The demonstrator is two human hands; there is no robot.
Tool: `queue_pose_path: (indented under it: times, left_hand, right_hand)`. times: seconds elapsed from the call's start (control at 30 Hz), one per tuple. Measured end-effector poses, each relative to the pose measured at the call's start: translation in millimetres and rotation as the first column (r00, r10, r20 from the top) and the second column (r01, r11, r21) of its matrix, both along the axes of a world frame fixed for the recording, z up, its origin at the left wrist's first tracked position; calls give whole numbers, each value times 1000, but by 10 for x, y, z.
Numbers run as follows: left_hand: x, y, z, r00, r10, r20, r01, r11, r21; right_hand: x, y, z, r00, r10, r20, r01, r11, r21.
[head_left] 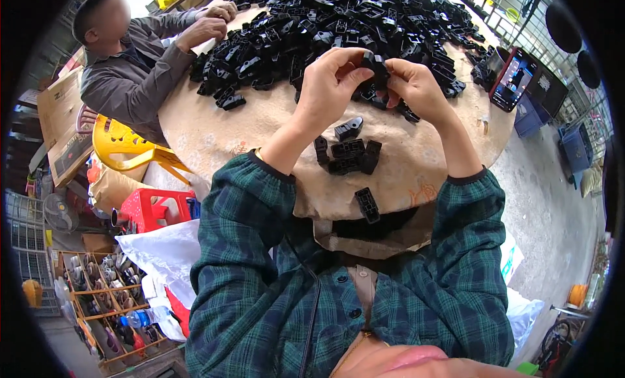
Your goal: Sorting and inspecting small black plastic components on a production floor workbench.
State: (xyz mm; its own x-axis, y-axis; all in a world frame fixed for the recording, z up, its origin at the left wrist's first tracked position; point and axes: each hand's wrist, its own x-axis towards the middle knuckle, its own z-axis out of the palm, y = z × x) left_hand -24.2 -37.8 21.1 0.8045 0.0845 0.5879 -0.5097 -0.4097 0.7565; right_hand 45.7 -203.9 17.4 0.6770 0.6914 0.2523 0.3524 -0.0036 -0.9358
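Both my hands are raised over the near part of the table, gripping a small black plastic part [374, 67] between them. My left hand [331, 84] pinches its left side between thumb and fingers. From the right, the fingertips of my right hand [418, 86] close on it; they hide part of its shape. Below my hands lies a small group of similar black plastic parts [348, 148], some touching each other. A single black part [367, 205] rests apart from them, closer to the table's near edge. Beyond my hands spreads a large heap of black plastic parts [293, 39].
The table has a beige cloth [228, 127]. A co-worker [124, 65] sits at its left side, hands by the heap. At the right edge a phone [514, 80] stands tilted. A yellow chair [127, 143] and a red stool [153, 209] are at the left.
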Motion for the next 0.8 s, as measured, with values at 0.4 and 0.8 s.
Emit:
queue_pose_path:
  times: [0.4, 0.8]
  left_hand:
    - [-3, -147, -99, 991, -75, -108, 36, 946, -321]
    - [-55, 18, 73, 879, -394, -267, 279, 881, -382]
  right_hand:
    - [-203, 137, -12, 570, -335, 751, 398, 911, 104]
    - [349, -278, 81, 897, -403, 181, 324, 878, 352]
